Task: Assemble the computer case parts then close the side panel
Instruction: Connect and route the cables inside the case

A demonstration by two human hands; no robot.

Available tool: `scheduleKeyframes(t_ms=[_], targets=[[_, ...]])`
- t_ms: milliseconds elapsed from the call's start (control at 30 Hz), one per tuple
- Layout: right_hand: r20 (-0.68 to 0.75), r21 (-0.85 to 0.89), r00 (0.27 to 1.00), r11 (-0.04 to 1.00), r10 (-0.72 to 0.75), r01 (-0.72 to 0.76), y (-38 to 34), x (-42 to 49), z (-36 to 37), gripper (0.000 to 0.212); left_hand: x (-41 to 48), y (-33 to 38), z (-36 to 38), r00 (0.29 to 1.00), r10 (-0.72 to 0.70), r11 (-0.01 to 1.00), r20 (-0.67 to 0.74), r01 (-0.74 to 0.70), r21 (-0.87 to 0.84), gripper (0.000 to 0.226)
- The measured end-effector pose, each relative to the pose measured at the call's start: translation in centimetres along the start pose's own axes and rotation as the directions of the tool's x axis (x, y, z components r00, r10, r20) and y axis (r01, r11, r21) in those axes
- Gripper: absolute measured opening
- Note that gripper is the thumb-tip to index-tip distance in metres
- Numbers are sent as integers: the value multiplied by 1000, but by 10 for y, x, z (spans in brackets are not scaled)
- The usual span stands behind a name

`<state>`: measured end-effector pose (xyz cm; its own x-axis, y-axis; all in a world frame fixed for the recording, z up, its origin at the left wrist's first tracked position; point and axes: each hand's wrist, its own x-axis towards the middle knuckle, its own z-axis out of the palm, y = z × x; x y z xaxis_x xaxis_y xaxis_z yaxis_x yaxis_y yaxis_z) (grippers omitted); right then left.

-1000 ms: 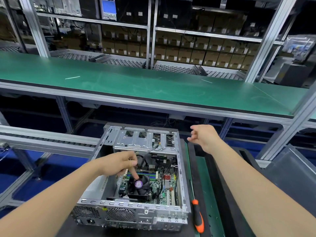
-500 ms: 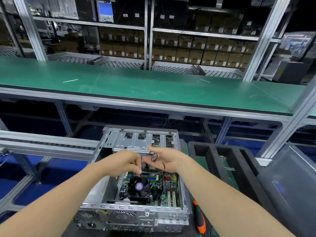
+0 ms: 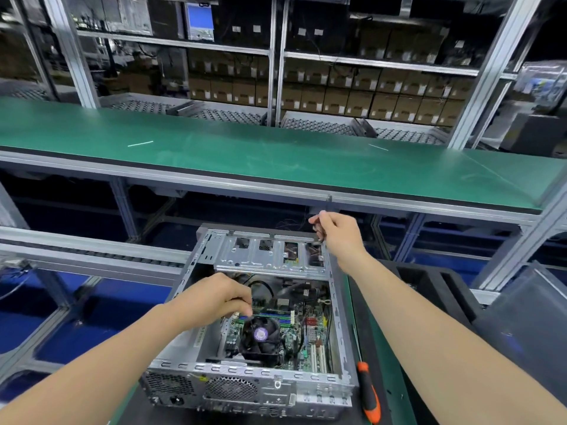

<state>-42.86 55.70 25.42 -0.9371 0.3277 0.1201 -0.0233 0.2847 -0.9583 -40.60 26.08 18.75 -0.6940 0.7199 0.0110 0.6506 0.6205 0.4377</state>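
Midway at best: case (image 3: 245, 391) uncovered lower centre, left hand (image 3: 211, 299) curled by fan (image 3: 260, 334), grasp unclear, right hand (image 3: 337, 234) pinching dark part (image 3: 319, 232).

Green bench mat (image 3: 384, 342), open computer case (image 3: 245, 391) on it, orange-handled screwdriver (image 3: 369, 394) beside, black tray (image 3: 429, 289) right

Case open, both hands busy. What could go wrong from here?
1. The right hand pinches a small dark piece over the far corner of the case; dropped, it may land inside.
2. Loose cables arch above the board; closing up might pinch them.
3. The screwdriver lies beside the right forearm, which could knock it.
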Motion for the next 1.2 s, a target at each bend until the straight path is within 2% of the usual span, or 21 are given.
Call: scheduleKeyframes(t_ms=[133,267,333,433,467,567,667,700,733,833,933,1000,1100,1200], targets=[[79,334,997,942,-12,-15,-5,0,-4,22,9,6,5,997,-77,989,-29,73,-127,8],[89,482,996,873,31,-71,-7,-4,-8,28,19,15,0,985,-171,931,31,172,-322,24],[122,540,991,835,49,-108,-4,-6,-10,30,20,18,-6,981,-163,877,104,193,-441,21],[130,520,989,844,74,-131,2,-9,-14,35,20,17,-14,971,-134,850,199,216,-481,19],[135,492,987,859,90,-145,4,-10,-16,36,20,15,-14,967,-136,802,214,234,-549,22],[133,402,975,889,180,-219,8,-17,-16,37,22,12,-9,979,-144,528,143,198,-826,23],[125,370,947,872,296,-321,12,-27,-8,38,25,18,-4,987,-155,385,35,93,-918,22],[134,367,933,858,333,-359,13,-30,-5,38,27,21,-1,988,-144,382,50,102,-919,27],[146,368,918,842,368,-396,14,-33,-1,40,29,25,1,989,-115,421,89,130,-898,33],[175,415,887,784,428,-461,17,-37,7,49,32,36,10,963,51,621,264,177,-763,59],[183,464,871,741,455,-485,18,-38,9,48,33,47,18,921,176,661,347,151,-735,68],[163,449,869,749,467,-487,20,-38,10,44,33,54,23,931,208,630,301,108,-769,67],[85,395,875,790,477,-469,25,-39,14,36,34,59,29,985,120,509,121,43,-860,55],[42,375,874,803,484,-463,31,-41,17,21,37,58,30,998,66,492,-19,-49,-869,36]])
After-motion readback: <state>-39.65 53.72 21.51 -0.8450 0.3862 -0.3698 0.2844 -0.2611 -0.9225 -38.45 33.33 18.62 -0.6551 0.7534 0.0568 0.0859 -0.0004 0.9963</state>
